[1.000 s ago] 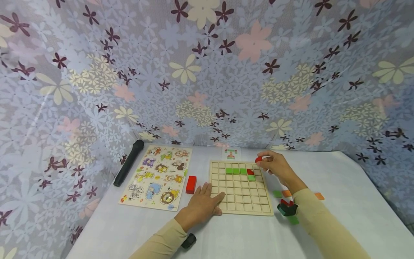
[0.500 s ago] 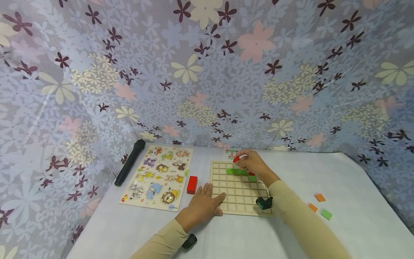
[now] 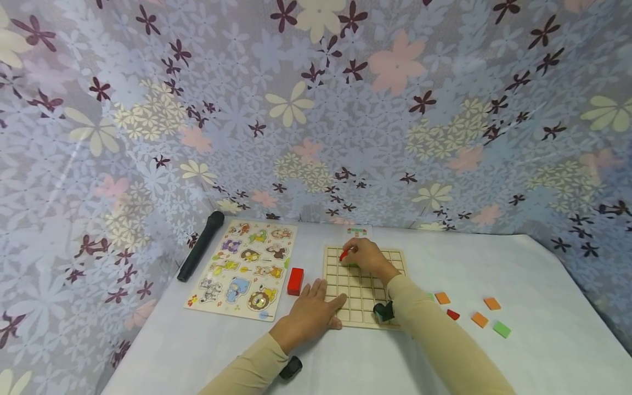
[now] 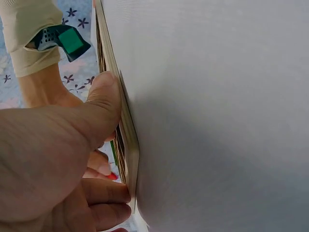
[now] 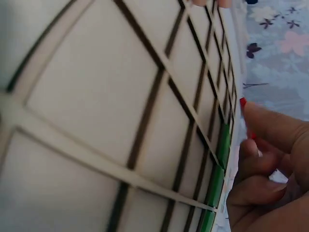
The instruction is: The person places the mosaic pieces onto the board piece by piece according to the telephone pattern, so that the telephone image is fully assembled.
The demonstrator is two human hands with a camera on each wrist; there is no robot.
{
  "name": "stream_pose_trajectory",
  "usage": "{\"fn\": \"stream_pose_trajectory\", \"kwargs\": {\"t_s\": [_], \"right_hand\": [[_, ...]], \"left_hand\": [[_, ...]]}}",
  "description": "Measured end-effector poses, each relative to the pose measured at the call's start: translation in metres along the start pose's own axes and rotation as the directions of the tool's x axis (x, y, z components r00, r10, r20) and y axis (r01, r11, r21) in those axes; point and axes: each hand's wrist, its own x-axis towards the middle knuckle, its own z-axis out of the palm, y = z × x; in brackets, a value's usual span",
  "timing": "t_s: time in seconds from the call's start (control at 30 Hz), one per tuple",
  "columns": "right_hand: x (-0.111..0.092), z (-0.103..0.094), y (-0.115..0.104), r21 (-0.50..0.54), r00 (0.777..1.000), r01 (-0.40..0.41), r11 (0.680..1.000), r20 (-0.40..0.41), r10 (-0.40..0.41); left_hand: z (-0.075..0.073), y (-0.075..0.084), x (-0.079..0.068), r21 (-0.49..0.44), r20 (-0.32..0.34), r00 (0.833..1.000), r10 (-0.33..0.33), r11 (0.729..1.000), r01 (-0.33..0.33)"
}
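Note:
My right hand [image 3: 367, 257] pinches a small red tile [image 3: 344, 255] with a curved side between thumb and fingertips, over the upper left of a wooden grid board [image 3: 355, 317]. In the right wrist view, green tiles [image 5: 216, 186] sit in a row of cells beside that hand. The red and green tiles farther right in the row are hidden by the hand in the head view. My left hand [image 3: 308, 312] rests on the board's lower left edge, fingers extended; in the left wrist view its thumb [image 4: 104, 94] lies along the wooden rim.
Loose orange tiles [image 3: 479, 320], a green tile [image 3: 502, 329] and a red tile [image 3: 453, 315] lie right of the board. A pattern card [image 3: 357, 231] lies behind it. Leftward are a red block [image 3: 295, 281], an animal puzzle [image 3: 229, 303] and a black microphone [image 3: 201, 246].
The right hand has carried the red tile leftward from the board's upper right corner to its upper left and lowered it near the cells. The left hand has stayed on the edge.

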Motion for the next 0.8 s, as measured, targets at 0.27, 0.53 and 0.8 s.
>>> {"fn": "stream_pose_trajectory", "kwargs": {"t_s": [0.27, 0.53, 0.8], "right_hand": [[0.001, 0.005, 0.002, -0.170, 1.000, 0.019, 0.985, 0.015, -0.017], [-0.007, 0.001, -0.005, -0.196, 0.999, 0.022, 0.980, 0.029, -0.017], [-0.018, -0.002, -0.005, -0.239, 0.995, 0.068, 0.969, 0.093, -0.047]], "left_hand": [[0.003, 0.001, 0.001, 0.020, -0.009, 1.000, 0.010, 1.000, -0.010], [0.002, 0.001, 0.002, 0.043, -0.015, 1.000, 0.012, 0.999, -0.011], [0.002, -0.001, 0.002, 0.021, 0.004, 1.000, -0.007, 1.000, 0.006]]}}
